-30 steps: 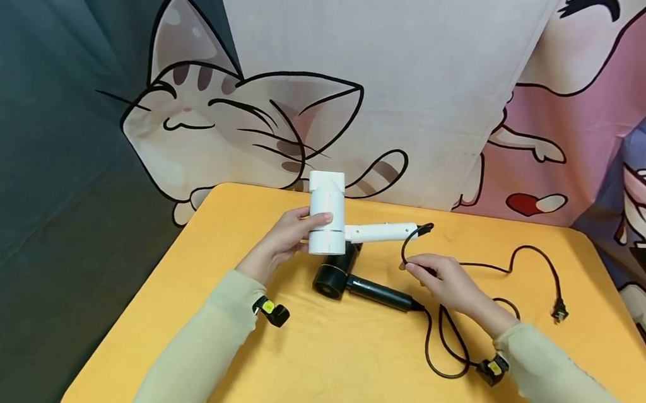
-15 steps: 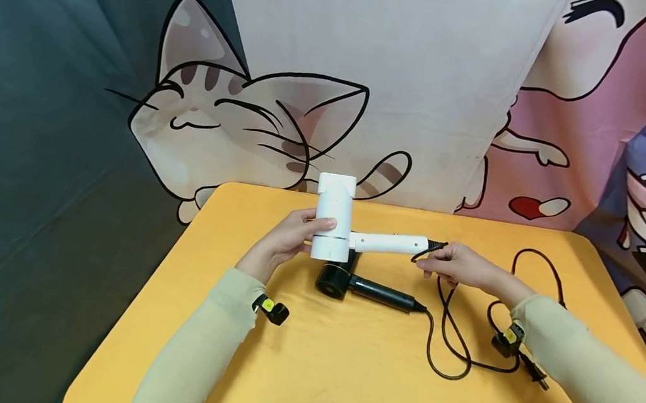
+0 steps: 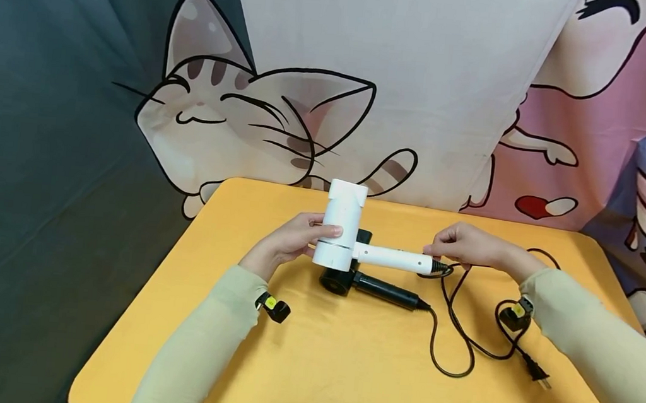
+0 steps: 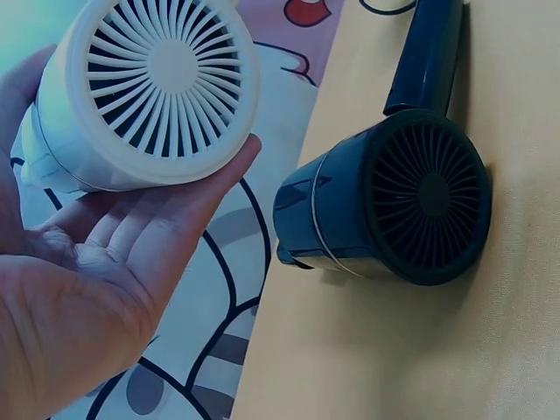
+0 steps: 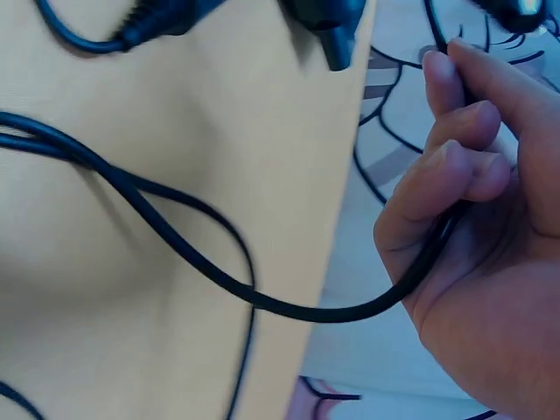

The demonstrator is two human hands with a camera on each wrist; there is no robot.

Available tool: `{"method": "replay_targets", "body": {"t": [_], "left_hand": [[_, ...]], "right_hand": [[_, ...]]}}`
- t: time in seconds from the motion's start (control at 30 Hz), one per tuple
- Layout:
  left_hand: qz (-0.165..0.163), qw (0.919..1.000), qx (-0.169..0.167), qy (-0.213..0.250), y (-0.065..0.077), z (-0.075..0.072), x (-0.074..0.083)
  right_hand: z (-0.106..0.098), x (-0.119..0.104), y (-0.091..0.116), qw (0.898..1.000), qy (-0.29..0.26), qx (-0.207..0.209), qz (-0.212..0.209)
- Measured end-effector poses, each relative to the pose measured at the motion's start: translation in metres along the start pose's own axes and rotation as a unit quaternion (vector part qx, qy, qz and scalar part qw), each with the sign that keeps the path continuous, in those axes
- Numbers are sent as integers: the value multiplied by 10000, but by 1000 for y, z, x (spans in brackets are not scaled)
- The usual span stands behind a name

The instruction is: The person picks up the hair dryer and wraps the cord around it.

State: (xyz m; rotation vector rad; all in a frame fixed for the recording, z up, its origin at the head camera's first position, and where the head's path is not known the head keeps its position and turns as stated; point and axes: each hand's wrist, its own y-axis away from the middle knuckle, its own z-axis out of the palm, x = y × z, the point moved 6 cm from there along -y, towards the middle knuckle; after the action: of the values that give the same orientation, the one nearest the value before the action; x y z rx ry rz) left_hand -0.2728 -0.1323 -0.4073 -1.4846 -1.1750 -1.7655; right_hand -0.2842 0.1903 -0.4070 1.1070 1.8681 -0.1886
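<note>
My left hand [image 3: 295,238] grips a white hair dryer [image 3: 344,219] by its barrel, thumb across the near side. In the left wrist view its slatted round end [image 4: 172,66] faces the camera, held above the table. A black hair dryer [image 3: 385,291] lies on the table beneath and partly behind it, its handle pointing right. My right hand [image 3: 464,244] pinches the black cord [image 5: 341,313] of the white hair dryer between thumb and fingertips, just past the handle's end. The cord runs through the curled fingers and droops in a loop in the right wrist view.
A yellow table [image 3: 309,377] with rounded corners carries everything. Black cords [image 3: 473,349] loop and cross at the right, and a two-pin plug [image 3: 537,372] lies there below the right wrist. A cartoon cat curtain [image 3: 284,116] hangs right behind the table's far edge.
The white hair dryer, in my left hand, has moved right and slightly down, its handle tilting lower. My right hand has moved right and up with the cord. The plug now lies nearer the front.
</note>
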Motion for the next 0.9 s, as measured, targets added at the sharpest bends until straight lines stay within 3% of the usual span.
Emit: {"method": "replay_targets", "body": {"t": [0.33,0.67,0.9], "left_hand": [[-183,9993,313,-98,-5,-5,-4],[-336,9964,774,15,-7,-11,-5],[-196,9941,1070,40,-9,-14,-3]], "right_hand": [[-11,-28,6,9994,272,75,208],[-17,-51,16,9979,435,448,-181],[-15,-61,22,9895,943,920,-595]]}}
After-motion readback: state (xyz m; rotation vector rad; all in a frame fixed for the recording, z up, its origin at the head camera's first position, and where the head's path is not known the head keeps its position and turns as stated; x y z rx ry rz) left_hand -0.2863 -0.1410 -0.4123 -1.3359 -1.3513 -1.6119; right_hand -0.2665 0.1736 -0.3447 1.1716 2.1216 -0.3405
